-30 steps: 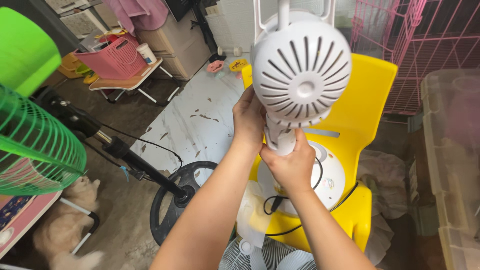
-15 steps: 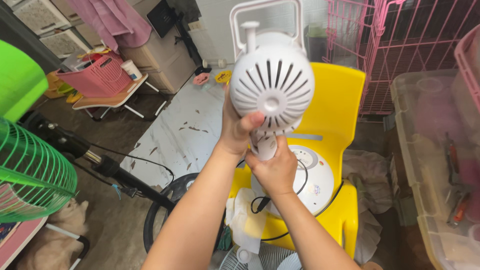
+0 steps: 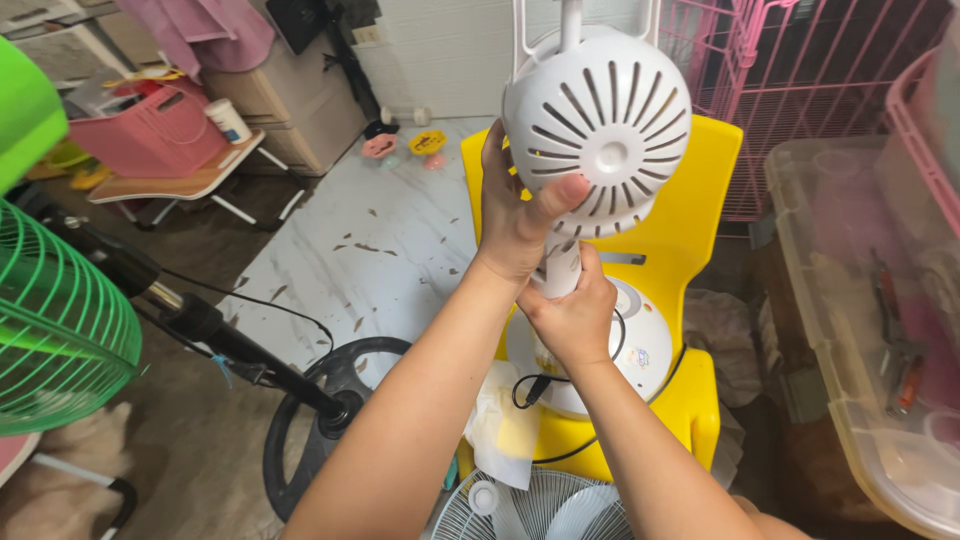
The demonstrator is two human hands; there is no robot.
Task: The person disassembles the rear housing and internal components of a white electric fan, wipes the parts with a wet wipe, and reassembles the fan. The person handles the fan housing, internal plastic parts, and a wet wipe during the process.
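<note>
Marbled white floor sheet [image 3: 390, 250], pink wire cage [image 3: 810, 90], beige drawers [image 3: 290, 105].

A yellow plastic chair [image 3: 700, 190] carries the white fan's round base [image 3: 640, 350].

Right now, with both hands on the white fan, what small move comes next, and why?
Probably steady the motor housing with the left hand while the right hand keeps its grip on the neck: the fan is upright on its round base on the yellow chair.
</note>
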